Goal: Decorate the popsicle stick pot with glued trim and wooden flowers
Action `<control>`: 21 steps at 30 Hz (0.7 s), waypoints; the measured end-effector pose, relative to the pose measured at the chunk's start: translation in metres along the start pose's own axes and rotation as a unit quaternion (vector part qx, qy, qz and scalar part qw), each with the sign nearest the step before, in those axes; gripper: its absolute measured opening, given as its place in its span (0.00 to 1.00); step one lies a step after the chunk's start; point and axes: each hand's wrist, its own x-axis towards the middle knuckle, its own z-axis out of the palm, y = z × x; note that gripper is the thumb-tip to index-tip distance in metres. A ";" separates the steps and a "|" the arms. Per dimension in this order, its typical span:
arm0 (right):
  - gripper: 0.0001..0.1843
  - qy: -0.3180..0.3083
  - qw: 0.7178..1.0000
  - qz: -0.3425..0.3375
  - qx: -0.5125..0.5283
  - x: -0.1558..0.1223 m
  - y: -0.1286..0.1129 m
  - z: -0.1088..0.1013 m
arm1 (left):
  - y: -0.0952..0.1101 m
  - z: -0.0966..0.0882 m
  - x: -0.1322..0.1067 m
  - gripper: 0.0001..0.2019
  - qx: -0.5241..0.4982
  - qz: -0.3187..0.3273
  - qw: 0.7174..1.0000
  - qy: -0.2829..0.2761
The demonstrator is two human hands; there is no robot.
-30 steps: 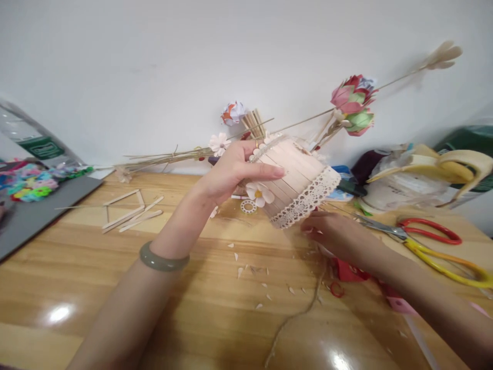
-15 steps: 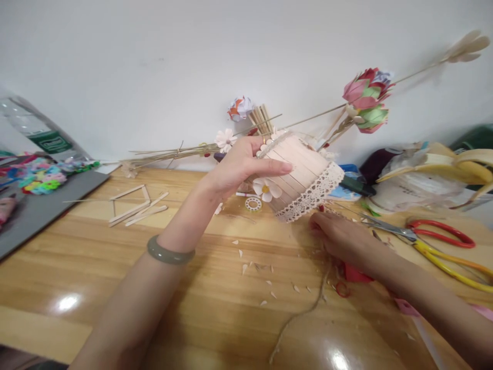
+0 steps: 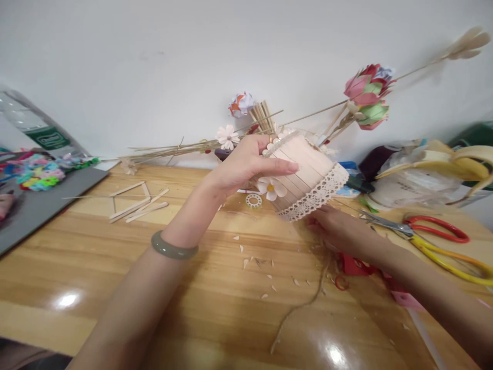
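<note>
My left hand (image 3: 256,162) is closed around a tilted holder (image 3: 304,164) of pale wooden craft sticks, thumb across its side. Crocheted lace (image 3: 314,195) runs along the holder's lower edge, and a white flower (image 3: 271,188) with a yellow centre decorates its side. Under the lace edge is my right hand (image 3: 331,226), close to the tabletop. Its fingers look curled together, their tips partly hidden and blurred, so what they hold cannot be made out. A length of twine (image 3: 298,306) trails on the table just below that hand.
Scissors (image 3: 408,228) with red and yellow handles lie at the right. Paper flowers (image 3: 370,92) on stems lean against the wall. Craft sticks (image 3: 131,205) lie at left, near a grey board (image 3: 50,205). Pale petal-shaped scraps (image 3: 245,263) dot the wooden table (image 3: 185,308).
The holder and my left hand have shifted slightly to the right in view. My right hand has moved a little up and further beneath the lace edge, its fingertips now less visible.
</note>
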 end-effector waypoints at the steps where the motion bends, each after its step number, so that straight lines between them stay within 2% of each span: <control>1: 0.08 0.007 1.000 -0.001 0.003 -0.001 -0.001 0.000 | 0.001 0.001 0.000 0.09 0.000 -0.001 1.000 0.000; 5: 0.10 0.019 0.998 -0.031 0.042 -0.007 -0.029 -0.002 | 0.001 0.002 0.000 0.08 0.011 -0.002 1.000 0.003; 9: 0.10 -0.005 0.987 -0.115 0.116 -0.011 -0.074 0.000 | 0.001 0.002 -0.001 0.08 0.020 -0.005 1.000 -0.003; 11: 0.10 -0.014 0.977 -0.151 0.147 -0.010 -0.087 0.001 | 0.001 0.001 -0.001 0.07 0.016 -0.001 1.000 -0.008; 15: 0.14 0.004 0.968 -0.177 0.179 0.002 -0.088 0.005 | 0.000 0.001 -0.001 0.08 0.018 0.005 1.000 -0.012; 18: 0.21 0.028 0.971 -0.174 0.163 0.012 -0.078 0.012 | 0.000 0.001 -0.001 0.09 0.029 -0.001 1.000 -0.009; 21: 0.25 0.027 0.973 -0.188 0.135 0.015 -0.065 0.018 | 0.001 0.001 -0.002 0.09 0.034 -0.004 0.999 -0.017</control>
